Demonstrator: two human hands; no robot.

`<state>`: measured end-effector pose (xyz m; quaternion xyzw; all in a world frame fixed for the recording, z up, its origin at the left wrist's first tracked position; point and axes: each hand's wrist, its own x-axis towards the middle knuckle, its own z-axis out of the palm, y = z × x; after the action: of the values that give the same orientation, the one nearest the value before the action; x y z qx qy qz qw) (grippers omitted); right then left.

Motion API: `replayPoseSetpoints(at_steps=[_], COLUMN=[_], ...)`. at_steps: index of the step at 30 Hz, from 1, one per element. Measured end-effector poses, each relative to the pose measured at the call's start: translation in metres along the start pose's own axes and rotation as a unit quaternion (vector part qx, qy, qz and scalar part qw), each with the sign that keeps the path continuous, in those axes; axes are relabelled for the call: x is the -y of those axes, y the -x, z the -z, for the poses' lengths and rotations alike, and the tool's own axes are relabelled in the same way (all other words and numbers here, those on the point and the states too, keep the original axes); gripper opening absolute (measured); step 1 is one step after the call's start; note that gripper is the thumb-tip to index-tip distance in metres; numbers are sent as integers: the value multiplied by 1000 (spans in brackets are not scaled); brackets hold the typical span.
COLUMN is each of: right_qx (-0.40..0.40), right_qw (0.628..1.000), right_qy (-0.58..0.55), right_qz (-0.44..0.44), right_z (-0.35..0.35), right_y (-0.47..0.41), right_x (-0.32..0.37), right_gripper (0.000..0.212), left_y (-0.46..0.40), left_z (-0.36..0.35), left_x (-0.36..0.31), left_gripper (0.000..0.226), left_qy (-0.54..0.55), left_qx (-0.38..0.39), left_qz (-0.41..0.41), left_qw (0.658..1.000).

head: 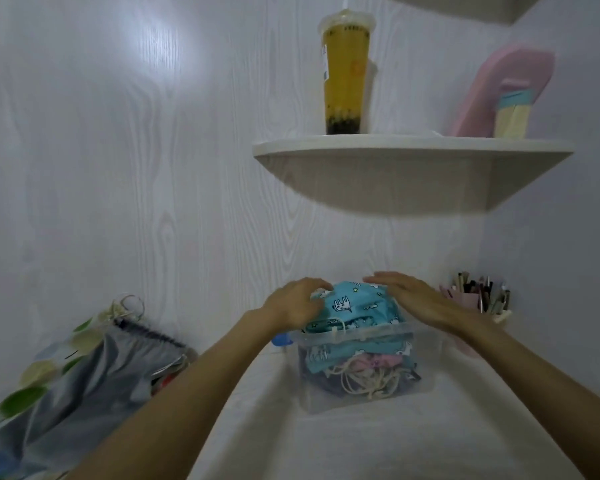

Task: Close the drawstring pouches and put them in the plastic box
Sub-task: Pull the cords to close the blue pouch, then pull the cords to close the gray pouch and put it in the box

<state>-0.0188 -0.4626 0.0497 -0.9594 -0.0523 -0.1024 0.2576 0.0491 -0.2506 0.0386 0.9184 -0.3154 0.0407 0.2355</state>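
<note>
The room is dim and bluish, everything soft and slightly blurred. A pale patch of glare sits on the wall [146,50], up and left of the corner shelf [409,150]. Below that shelf spreads a grey shadow. Wide-angle bending curves the shelf's edge, and the patterned cloth [49,393] far below-left smears.

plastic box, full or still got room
Full. Pouches fill the plastic box to its rim, and the blue pouch on top bulges above it.
</note>
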Motion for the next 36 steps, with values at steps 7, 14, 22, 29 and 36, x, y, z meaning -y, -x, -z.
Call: replayPoseSetpoints(at_steps=[7, 14, 22, 29, 36], right_qx=[160, -99, -222, -13, 18], right_qw=[968, 987, 951, 969, 989], right_qy=[118, -128, -70, 46, 33], right_qz=[-150, -12, 204, 242, 145], right_z=[-38, -37, -107, -217, -277], right_y=[-40, -9, 9, -5, -26], right_x=[-22, -8, 77, 158, 199], right_gripper=[60, 23, 16, 26, 38], left_y=[-23, 38, 158, 222, 205], left_z=[-28, -24, -7, 6, 41], left_x=[8, 6, 106, 189, 226], left_gripper=[55, 39, 30, 52, 51], left_qy=[-131, -56, -84, -176, -125], left_qx=[183, -123, -232, -102, -114], left_qz=[115, -28, 26, 248, 256], left_qw=[967, 990, 969, 947, 952])
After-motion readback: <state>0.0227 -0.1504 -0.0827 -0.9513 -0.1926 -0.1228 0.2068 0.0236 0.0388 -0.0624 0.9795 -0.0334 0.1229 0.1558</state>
